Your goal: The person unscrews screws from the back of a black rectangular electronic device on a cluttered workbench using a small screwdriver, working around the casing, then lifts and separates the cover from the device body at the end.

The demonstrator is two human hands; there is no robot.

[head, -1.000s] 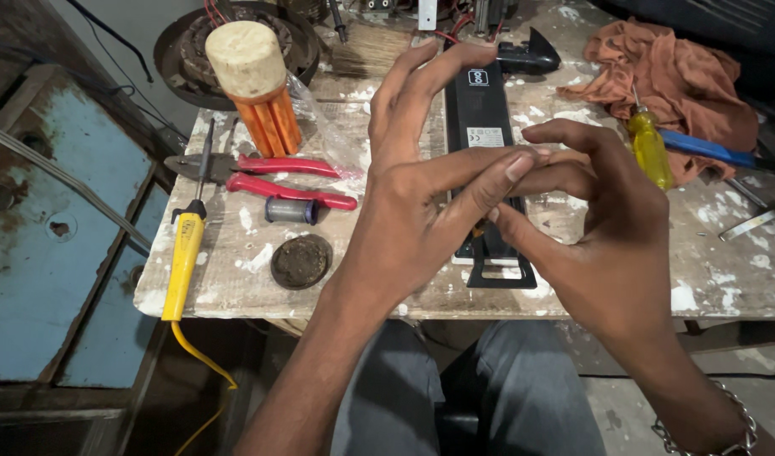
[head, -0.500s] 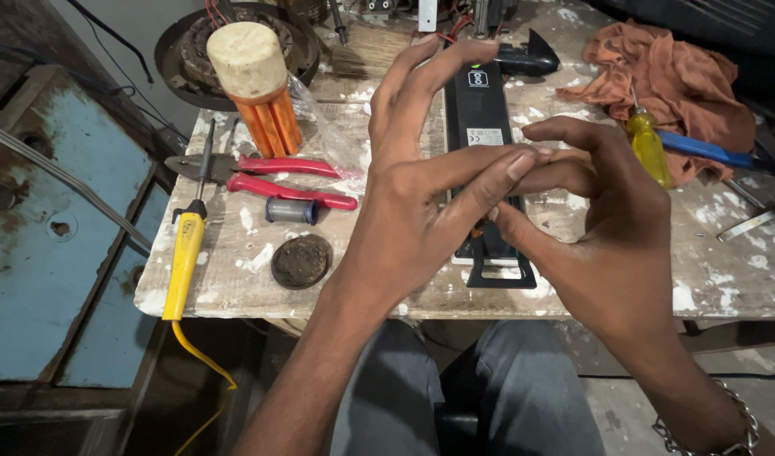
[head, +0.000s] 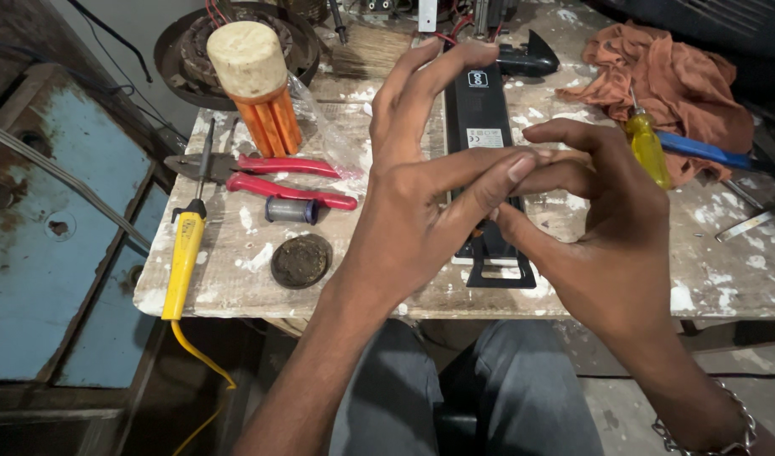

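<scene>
Touching fingertips, left hand meets right hand (seemingly empty) above black device.

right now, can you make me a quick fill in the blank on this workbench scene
1. The pliers beside the left hand have ____ handles.
2. The soldering iron at the bench's left edge has a ____ handle.
3. The long black device lies under both ____.
4. An ____ rag lies beyond the right hand.

Missing words: red; yellow; hands; orange

both hands are raised over the black long device on the workbench. the left hand has its fingers spread, and the right hand meets it with curled fingers. at 9 o'clock lie red pliers and a yellow soldering iron; at 2 o'clock, a yellow screwdriver.
</scene>
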